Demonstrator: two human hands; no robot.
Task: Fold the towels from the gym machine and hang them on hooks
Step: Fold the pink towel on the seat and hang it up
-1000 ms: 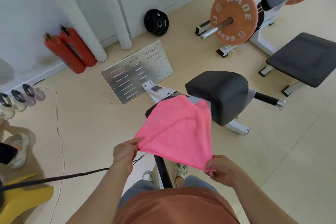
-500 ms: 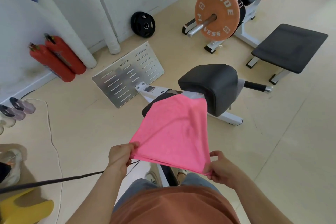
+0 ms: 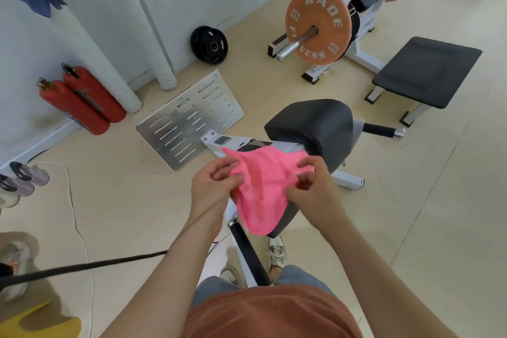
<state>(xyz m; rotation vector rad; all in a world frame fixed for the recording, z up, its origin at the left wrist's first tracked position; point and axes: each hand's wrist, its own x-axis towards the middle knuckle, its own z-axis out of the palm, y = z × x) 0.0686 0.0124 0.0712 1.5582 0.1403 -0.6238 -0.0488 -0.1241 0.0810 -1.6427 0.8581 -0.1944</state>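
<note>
Since a second ago, the pink towel (image 3: 260,189) has been doubled over, its corners brought together. It is pinched at its upper corners by the left hand (image 3: 212,186) and right hand (image 3: 310,186), above the machine's black seat pad (image 3: 315,126).

towel (image 3: 262,189) before seat (image 3: 310,123) (extinguishers (image 3: 82,103) left)

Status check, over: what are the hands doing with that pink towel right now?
Left hand and right hand both pinching the pink towel. Towel sags between them over the gym machine, not yet hung. Nothing blocking the hands.
</note>
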